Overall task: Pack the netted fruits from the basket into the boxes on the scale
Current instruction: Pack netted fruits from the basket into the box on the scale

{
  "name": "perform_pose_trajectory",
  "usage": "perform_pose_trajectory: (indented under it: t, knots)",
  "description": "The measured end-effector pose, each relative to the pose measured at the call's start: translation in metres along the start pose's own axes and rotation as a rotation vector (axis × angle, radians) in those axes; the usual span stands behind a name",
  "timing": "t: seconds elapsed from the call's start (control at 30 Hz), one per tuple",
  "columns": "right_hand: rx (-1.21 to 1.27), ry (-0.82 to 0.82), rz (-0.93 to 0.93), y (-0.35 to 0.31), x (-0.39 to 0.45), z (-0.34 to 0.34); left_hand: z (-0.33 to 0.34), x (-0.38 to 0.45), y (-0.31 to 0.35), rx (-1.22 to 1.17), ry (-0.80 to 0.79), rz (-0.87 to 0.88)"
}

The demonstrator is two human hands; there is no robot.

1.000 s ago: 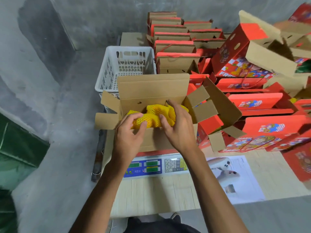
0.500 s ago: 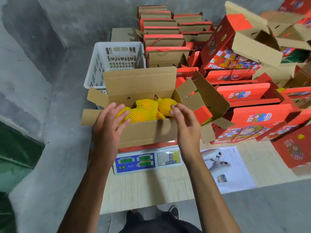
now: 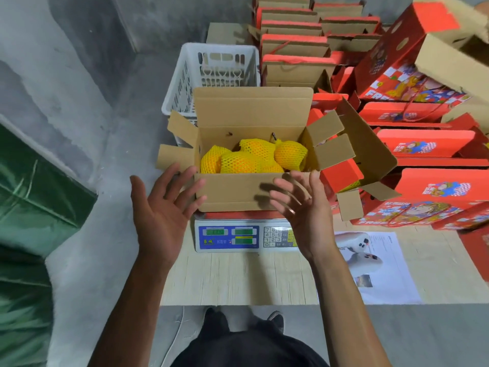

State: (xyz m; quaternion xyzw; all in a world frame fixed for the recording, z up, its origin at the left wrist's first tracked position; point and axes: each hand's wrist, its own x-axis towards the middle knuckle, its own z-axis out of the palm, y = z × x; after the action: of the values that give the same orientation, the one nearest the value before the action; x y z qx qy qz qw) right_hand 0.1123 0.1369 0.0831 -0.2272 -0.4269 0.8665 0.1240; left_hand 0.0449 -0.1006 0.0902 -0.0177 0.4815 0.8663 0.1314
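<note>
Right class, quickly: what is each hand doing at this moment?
Left hand: open, fingers spread, holding nothing, beside the cardboard box.
Right hand: open, fingers spread, holding nothing, in front of the box.

A second ago both your hands are down in the box, your fingers curled over the netted fruits; half a second ago they rest at its near rim, fingertips just touching the yellow netting; now your left hand is out and in front of the box's near left corner, fingers spread and holding nothing; your right hand is out too, lifted before the near right corner, palm turned inward, fingers loose; the fruits lie uncovered in the box, with no hand on them.
</note>
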Motion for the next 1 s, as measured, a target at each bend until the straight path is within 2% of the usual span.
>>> perform_pose_trajectory:
  t: [0.73,0.83,1.0]
  knots:
    - [-0.097,-0.013,0.036,0.022,0.000,0.024,-0.015,-0.011,0.007,0.148,0.029,0.071]
    - [-0.108,-0.011,0.020,0.021,-0.001,0.026,-0.010,-0.008,0.009,0.283,0.023,0.117]
    - [-0.100,-0.003,0.018,0.020,-0.002,0.028,0.006,0.018,0.023,0.708,0.005,0.438]
